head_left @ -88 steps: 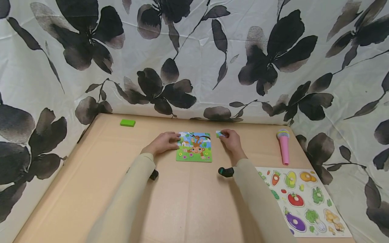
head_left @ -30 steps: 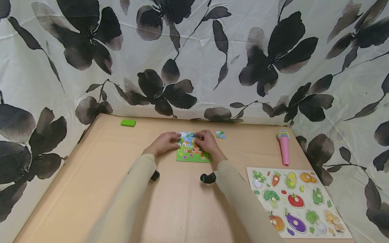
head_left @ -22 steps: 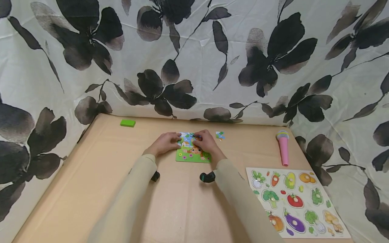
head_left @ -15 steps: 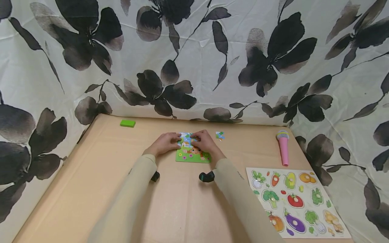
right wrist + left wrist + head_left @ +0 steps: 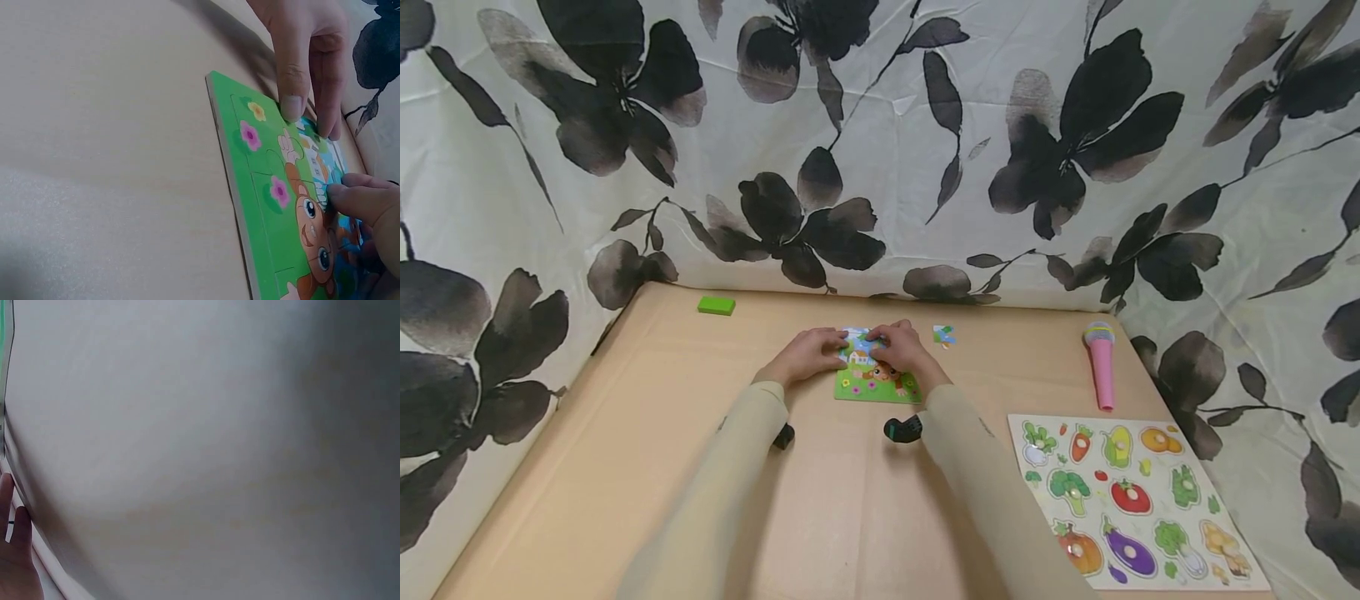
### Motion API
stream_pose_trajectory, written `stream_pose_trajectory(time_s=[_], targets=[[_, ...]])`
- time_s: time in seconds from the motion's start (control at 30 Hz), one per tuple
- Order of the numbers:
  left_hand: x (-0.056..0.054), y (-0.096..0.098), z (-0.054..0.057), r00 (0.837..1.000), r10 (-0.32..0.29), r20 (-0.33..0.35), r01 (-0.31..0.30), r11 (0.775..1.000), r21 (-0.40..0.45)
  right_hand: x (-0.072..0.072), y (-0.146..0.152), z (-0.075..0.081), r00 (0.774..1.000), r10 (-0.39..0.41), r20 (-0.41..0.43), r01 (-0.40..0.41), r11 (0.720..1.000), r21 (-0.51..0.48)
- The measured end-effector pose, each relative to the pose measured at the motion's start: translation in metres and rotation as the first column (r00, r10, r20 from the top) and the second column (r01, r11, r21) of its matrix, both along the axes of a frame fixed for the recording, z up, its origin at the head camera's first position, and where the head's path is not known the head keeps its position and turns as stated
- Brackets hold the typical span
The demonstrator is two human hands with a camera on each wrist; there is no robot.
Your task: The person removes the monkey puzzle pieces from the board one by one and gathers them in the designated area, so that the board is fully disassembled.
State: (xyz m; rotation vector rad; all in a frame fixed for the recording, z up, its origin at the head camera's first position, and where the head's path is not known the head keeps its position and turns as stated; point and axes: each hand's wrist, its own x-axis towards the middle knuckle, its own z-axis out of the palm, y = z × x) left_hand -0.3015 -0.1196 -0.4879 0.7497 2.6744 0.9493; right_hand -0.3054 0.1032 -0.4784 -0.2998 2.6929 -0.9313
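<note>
A jigsaw puzzle [image 5: 876,390] with a cartoon monkey, flowers and a house lies on the table. My left hand [image 5: 805,352] grips its left edge, thumb toward the near side and fingers farther back; the right wrist view shows this left hand [image 5: 306,56] from above the puzzle. My right hand [image 5: 904,348] is over the upper part of the picture, its thumb and index finger pinching at a puzzle piece that the fingers mostly cover. In the right wrist view the right thumb [image 5: 362,201] sits above the monkey's head. One loose puzzle piece [image 5: 944,335] lies right of the puzzle.
A green block [image 5: 716,305] rests at the back left. To the right are a pink toy microphone [image 5: 1101,367] and a white sheet [image 5: 1138,575] with vegetable pictures. A floral cloth [image 5: 917,158] hangs along the table's back edge.
My right hand let go of the loose piece beside the puzzle and moved left onto the puzzle's upper part. Lately it has shifted slightly further left. The left hand has stayed put.
</note>
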Motion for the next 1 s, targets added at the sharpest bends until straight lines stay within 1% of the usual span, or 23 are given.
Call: stream_pose_trajectory(time_s=[0.07, 0.17, 0.33, 0.57, 0.8, 1.0], targets=[[0.0015, -0.0006, 0.0008, 1.0, -0.009, -0.023, 0.009, 1.0, 0.004, -0.0015, -0.0008, 0.0015, 1.0, 0.006, 0.009, -0.006, 1.0, 0.02], [0.0039, -0.0016, 0.0026, 0.999, -0.013, -0.03, 0.014, 1.0, 0.014, -0.0023, -0.0027, 0.0041, 1.0, 0.017, 0.017, -0.018, 0.998, 0.052], [0.0029, -0.0017, 0.0016, 1.0, 0.007, 0.018, -0.007, 1.0, -0.002, -0.0024, -0.0055, 0.0054, 1.0, 0.007, 0.026, -0.009, 0.998, 0.067], [0.0004, -0.0024, -0.0016, 1.0, 0.016, 0.022, -0.016, 1.0, -0.015, -0.0027, -0.0071, 0.0039, 1.0, -0.019, 0.015, 0.018, 0.999, 0.027], [0.0006, -0.0018, 0.0004, 1.0, 0.014, 0.022, -0.013, 1.0, -0.022, -0.0004, -0.0053, 0.0028, 0.999, -0.033, -0.039, 0.033, 0.999, -0.01], [-0.0008, 0.0001, 0.0019, 1.0, -0.005, -0.003, 0.005, 0.999, -0.032, -0.0013, -0.004, 0.0009, 0.996, -0.05, -0.07, 0.044, 0.996, -0.072]])
